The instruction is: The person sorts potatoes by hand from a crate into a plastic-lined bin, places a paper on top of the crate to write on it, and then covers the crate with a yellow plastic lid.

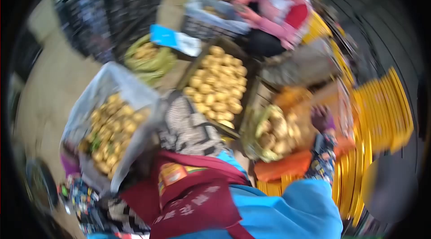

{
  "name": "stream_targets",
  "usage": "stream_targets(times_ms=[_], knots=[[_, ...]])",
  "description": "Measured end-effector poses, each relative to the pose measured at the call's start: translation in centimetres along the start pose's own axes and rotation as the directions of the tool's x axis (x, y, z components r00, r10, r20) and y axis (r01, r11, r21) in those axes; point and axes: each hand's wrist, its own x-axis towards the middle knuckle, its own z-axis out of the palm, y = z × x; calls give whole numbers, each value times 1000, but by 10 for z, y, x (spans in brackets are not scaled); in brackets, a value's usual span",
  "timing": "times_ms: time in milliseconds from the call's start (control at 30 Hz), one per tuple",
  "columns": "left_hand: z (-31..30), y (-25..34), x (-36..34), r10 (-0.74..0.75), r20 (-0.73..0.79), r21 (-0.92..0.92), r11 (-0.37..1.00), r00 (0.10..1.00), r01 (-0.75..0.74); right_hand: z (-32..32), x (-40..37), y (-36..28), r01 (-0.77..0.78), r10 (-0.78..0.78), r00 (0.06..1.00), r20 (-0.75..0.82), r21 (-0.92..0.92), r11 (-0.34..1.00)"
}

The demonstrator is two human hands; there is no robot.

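My left hand [69, 162], in a purple glove, is at the outer side of a crate lined with whitish plastic [78, 104]. The crate stands tilted by my left leg, holding yellow potatoes [114, 127] with a bit of green among them. The crate's side hides most of that hand's fingers. My right hand [321, 118], in a dark purple glove, is over orange bagging at the right, beside an open yellowish-green bag [262, 149] of larger potatoes [279, 131]. Motion smears its fingers.
Between my hands stands a dark crate [249, 66] full of potatoes [217, 86]. A green bag [152, 66] is behind, near a blue-and-white sheet [175, 39]. Another person [278, 14] sits opposite beside a plastic-lined crate [211, 26]. Yellow stacked crates [381, 109] line the right.
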Motion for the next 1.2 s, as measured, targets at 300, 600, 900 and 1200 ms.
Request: stream_targets(times_ms=[300, 600, 900, 1200], knots=[[33, 12, 22, -86, 46, -89, 992, 995, 90, -26, -81, 124, -456, 451, 888, 93, 310, 834], [335, 212, -10, -8, 415, -602, 748, 910, 281, 7, -128, 304, -163, 674, 707, -215, 878, 451], [704, 193, -222, 133, 990, -140, 967, -43, -212, -5, -116, 310, -19, 767, 607, -207, 961, 275], [724, -15, -338, -465, 808, 537, 327, -362, 777, -5, -126, 296, -383, 638, 731, -243, 628, 678]])
